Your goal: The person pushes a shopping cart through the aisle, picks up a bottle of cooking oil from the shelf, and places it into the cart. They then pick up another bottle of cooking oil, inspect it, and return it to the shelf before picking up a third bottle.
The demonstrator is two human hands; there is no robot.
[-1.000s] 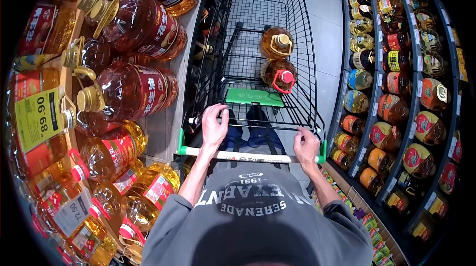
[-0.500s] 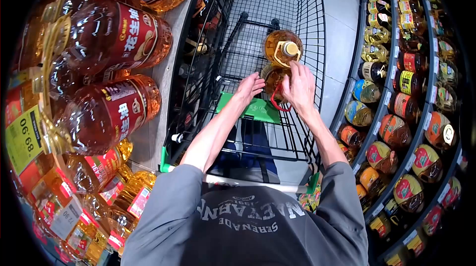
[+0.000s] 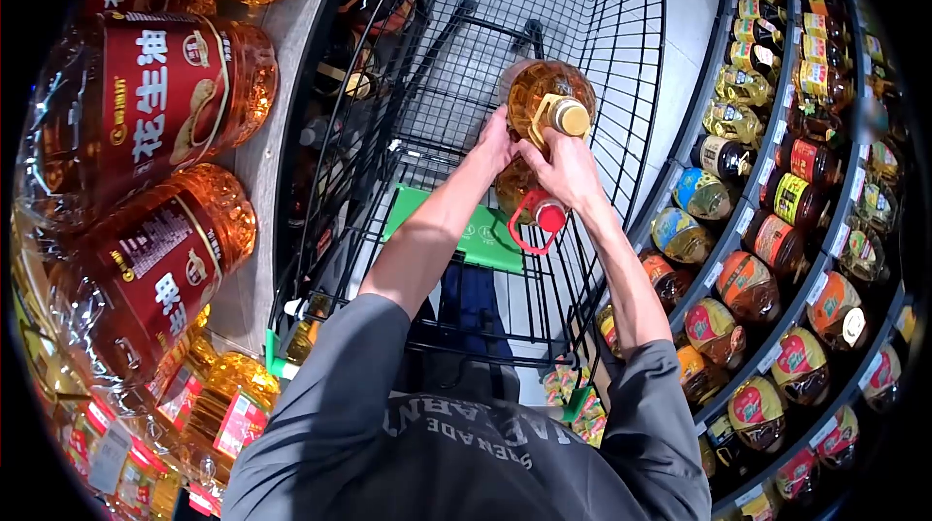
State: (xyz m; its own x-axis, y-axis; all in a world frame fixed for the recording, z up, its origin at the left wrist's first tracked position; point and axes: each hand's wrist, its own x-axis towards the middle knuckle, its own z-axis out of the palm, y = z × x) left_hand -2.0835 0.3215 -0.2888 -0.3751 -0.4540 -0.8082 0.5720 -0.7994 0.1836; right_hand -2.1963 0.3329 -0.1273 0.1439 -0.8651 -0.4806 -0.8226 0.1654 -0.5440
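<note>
An oil bottle with a yellow cap and handle (image 3: 550, 94) stands in the black wire cart (image 3: 649, 123). My right hand (image 3: 568, 167) is closed at its neck and handle, just below the cap. My left hand (image 3: 497, 144) is against the bottle's near left side, its fingers partly hidden behind it. Close beside it, nearer my body, is a second bottle with a red cap and red handle (image 3: 547, 218), which neither hand visibly grips. The cart's green seat panel (image 3: 456, 230) lies beneath my left forearm.
Large oil bottles with red labels (image 3: 165, 84) line the left side, next to a grey ledge (image 3: 254, 162). On the right, curved shelves hold rows of smaller bottles (image 3: 748, 283). The cart's handle end is close to my body.
My left hand has moved from open beside the bottles to the yellow-capped bottle's side. Both bottles look nearer and the red cap now shows. The view has shifted relative to the shelves.
</note>
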